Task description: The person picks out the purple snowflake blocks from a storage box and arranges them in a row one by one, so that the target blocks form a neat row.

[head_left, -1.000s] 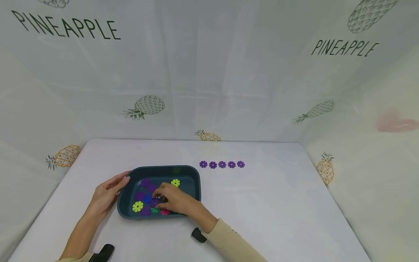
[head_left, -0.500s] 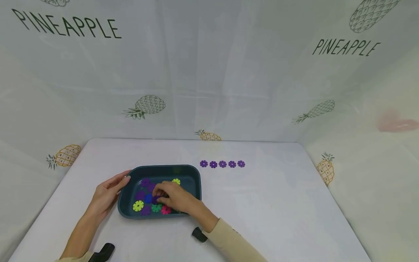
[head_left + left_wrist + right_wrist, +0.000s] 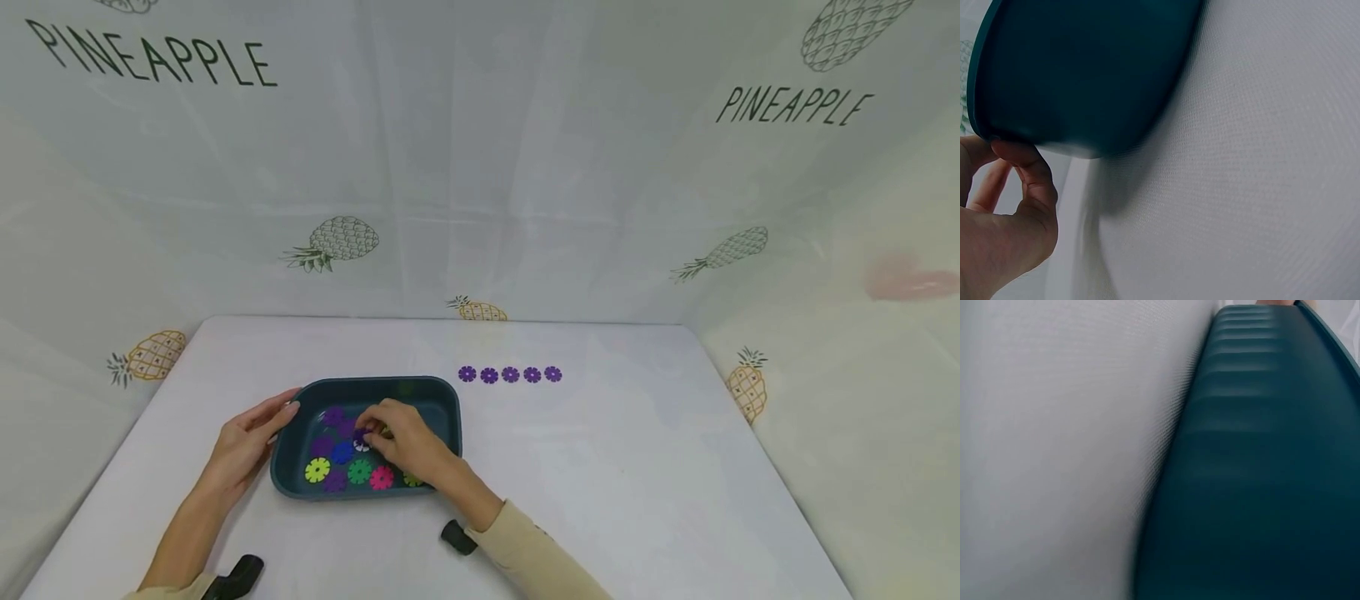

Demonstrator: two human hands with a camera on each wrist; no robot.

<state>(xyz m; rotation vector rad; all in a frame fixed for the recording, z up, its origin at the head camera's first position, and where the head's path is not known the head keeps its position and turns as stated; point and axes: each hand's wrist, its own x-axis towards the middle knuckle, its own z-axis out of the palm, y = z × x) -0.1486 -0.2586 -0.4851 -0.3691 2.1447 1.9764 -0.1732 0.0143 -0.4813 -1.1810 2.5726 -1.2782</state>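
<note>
A dark teal tray rests on the white table, with several notched flower-shaped discs inside. My left hand grips the tray's far left corner, thumb on the rim; the left wrist view shows these fingers pinching the tray's edge. Over the middle of the tray, my right hand pinches a purple disc between thumb and fingertips. Around it lie a blue disc, a green disc, a pink disc, a yellow disc and more purple ones. The right wrist view holds only the tray's outer wall, hiding that hand.
Beyond the tray's far right corner, a row of several purple discs lies flat on the table. A white curtain printed with pineapples stands behind and at both sides.
My right hand has lifted slightly and moved away from me inside the tray, with a purple disc now in its fingertips. Green and pink discs are more exposed. My left hand stays put.
</note>
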